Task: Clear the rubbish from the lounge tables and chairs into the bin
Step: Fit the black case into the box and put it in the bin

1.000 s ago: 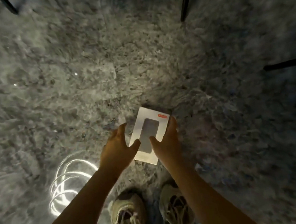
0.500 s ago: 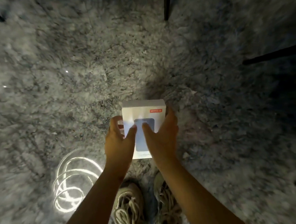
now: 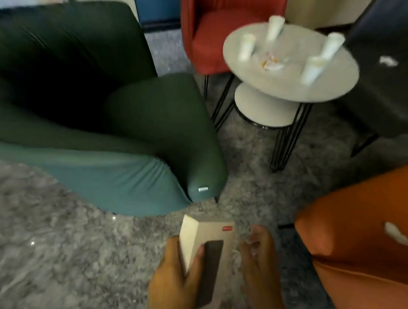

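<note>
Apparently closed box (image 3: 212, 233) (white); left hand (image 3: 173, 285) grips it.

both hands low centre of frame, forearms coming in from the bottom edge. left hand (image 3: 175, 281) grips the box (image 3: 215, 234), thumb across its front, fingers behind. right hand (image 3: 256, 257) just right of it, fingers curled; contact unclear, blurred.

Mottled grey carpet (image 3: 61, 273) reaches a blue panel (image 3: 158, 5) behind.
</note>
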Motion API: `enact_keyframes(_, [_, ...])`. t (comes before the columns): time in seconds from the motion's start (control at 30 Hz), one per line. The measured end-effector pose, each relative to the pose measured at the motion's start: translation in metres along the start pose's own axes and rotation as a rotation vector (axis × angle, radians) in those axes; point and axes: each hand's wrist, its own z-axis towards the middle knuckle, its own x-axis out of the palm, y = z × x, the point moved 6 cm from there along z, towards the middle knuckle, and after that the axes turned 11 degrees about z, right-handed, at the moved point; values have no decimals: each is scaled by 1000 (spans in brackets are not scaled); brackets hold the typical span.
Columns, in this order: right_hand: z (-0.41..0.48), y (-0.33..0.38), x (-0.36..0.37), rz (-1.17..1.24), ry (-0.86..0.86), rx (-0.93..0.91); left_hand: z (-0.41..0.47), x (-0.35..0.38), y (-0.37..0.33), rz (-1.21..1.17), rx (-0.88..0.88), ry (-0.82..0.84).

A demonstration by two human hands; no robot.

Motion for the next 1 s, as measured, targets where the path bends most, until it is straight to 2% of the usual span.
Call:
enact_keyframes(0.1, [12,84,-15,-58,10,-130,18,-80,-52,11,99,-137])
enact_keyframes(0.23, [28,159,-27,-91,40,-208,41,-160,-107,29,184,-251])
enact_keyframes(0.43, [58,232,-55,-70,0,-294,77,-200,-188,64,272,-325])
enact_keyframes(0.57, [108,277,-91,-52,-65,-356,112,-195,-256,82,352,-364])
enact_keyframes(0.7, [157,307,-139,-31,-139,-398,153,-166,-331,38,428,-335])
enact_keyframes(0.9, [209,297,-228,-17,-327,-270,193,-81,-437,-20,630,-153])
enact_keyframes(1.0, [216,266,-291,-30,-488,-173,192,-13,-491,16,786,-1])
